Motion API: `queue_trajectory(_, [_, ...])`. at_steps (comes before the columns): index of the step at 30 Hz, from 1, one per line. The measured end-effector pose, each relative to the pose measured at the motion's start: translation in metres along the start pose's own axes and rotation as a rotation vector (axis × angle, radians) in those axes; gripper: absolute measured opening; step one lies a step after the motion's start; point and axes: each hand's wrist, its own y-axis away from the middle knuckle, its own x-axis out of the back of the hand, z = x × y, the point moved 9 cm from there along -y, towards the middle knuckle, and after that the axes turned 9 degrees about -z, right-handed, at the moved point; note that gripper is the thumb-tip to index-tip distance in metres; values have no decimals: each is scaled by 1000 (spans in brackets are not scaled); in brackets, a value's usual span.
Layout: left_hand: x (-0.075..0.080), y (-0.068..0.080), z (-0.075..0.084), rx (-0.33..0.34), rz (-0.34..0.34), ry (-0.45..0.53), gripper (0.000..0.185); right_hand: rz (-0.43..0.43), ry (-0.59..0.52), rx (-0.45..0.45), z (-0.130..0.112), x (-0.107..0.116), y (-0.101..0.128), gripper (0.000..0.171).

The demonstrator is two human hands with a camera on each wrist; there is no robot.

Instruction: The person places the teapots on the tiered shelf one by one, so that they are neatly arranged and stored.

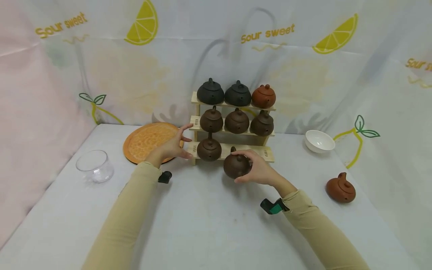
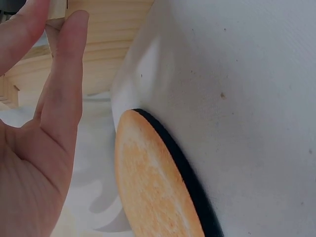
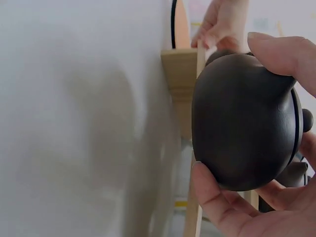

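Note:
My right hand (image 1: 258, 168) grips a dark brown teapot (image 1: 235, 167) by its sides, held in front of the bottom tier of a three-tier wooden rack (image 1: 236, 148). In the right wrist view the teapot (image 3: 242, 123) fills the middle, with fingers and thumb around its body. My left hand (image 1: 173, 146) is at the rack's left end, its fingers spread and fairly straight. In the left wrist view the fingertips of this hand (image 2: 54, 123) touch the end of a wooden board (image 2: 57, 9). Another brown teapot (image 1: 209, 149) sits on the bottom tier, left of the held one.
Three brown teapots (image 1: 237, 122) line the middle tier. Two black teapots (image 1: 210, 93) and a reddish one (image 1: 264, 98) stand on top. A round orange-brown mat (image 1: 148, 140) and a glass bowl (image 1: 98, 168) lie left; a white bowl (image 1: 318, 142) and a reddish teapot (image 1: 340, 189) right.

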Motion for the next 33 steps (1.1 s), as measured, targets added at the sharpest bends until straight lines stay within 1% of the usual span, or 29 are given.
queue_trajectory(6, [2,-1,-1,-3,8,-18,111,11,-4,-61,4,10,-15,76])
queue_trajectory(9, [2,0,-1,18,13,-18,112,27,4,-105,9,13,-22,77])
queue_trajectory(12, [2,0,-3,36,15,-16,112,37,-17,-140,16,14,-28,78])
queue_trajectory(16, [2,0,-3,32,9,-12,112,41,-63,-154,19,15,-35,80])
queue_trajectory(24, [3,-3,-4,41,16,-15,111,88,-75,-202,24,19,-38,83])
queue_trajectory(28, [3,-2,-4,39,17,-13,112,105,-141,-196,26,18,-36,84])
queue_trajectory(33, [2,-1,-4,36,11,-8,112,134,-244,-134,24,19,-27,82])
